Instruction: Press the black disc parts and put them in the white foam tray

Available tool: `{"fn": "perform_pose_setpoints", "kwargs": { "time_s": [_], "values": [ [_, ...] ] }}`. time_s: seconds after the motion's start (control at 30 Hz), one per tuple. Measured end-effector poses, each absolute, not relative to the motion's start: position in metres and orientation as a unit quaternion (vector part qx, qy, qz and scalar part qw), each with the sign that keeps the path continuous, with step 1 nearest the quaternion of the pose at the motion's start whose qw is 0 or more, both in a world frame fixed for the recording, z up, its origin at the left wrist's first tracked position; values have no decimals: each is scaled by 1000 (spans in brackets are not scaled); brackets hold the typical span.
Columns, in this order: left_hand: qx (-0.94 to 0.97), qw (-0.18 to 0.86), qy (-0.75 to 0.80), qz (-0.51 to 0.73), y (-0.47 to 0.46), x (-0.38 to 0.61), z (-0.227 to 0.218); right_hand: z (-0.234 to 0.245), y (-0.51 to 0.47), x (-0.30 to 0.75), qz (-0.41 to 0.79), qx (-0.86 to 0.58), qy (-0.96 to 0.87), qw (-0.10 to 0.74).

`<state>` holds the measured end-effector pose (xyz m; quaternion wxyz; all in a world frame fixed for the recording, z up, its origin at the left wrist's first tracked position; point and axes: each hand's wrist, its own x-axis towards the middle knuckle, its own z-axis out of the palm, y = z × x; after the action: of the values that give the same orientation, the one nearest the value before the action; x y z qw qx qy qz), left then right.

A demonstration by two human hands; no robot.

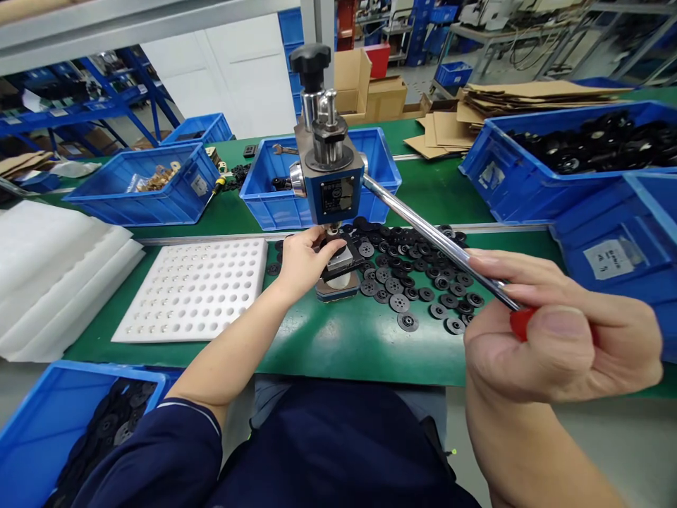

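A blue hand press (331,190) with a black knob on top stands on the green bench. My right hand (563,328) is wrapped round the red-tipped end of its long metal lever (423,222), which slopes down toward me. At the press's foot, my left hand (307,261) has thumb and fingers closed in just under the ram, above the metal block (339,262). What the fingertips hold there is mostly hidden. Many black round discs with hubs (399,303) lie loose to the right of the press base.
Left of the press lies a white foam tray (211,296) with rows of holes, some filled with small shiny parts. White foam sheets (58,282) are stacked beyond it. Blue bins (254,197) line the back, with others at right (529,187) and lower left (32,416).
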<state>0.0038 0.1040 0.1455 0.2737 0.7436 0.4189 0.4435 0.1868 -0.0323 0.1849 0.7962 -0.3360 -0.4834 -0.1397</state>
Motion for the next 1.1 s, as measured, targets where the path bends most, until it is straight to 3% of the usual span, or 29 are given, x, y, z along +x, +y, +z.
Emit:
{"fn": "perform_pose_setpoints", "kwargs": {
  "time_s": [0.33,0.47,0.6,0.77,0.83,0.93,1.1],
  "values": [
    [757,252,418,435,104,4,145,147,-17,185,-249,-271,-481,796],
    [746,264,423,442,102,5,149,155,-26,184,-240,-319,-511,762],
    [738,267,428,447,102,7,150,190,-60,186,-226,-480,-572,626],
    [737,259,426,457,105,8,145,224,-84,202,-246,-629,-676,294],
    [735,260,423,461,105,8,144,226,-78,206,-241,-633,-704,215],
    [732,260,426,463,104,8,143,222,-66,205,-223,-625,-722,196],
    [742,249,421,459,104,8,141,212,-67,199,-236,-640,-691,240]
  ]
}}
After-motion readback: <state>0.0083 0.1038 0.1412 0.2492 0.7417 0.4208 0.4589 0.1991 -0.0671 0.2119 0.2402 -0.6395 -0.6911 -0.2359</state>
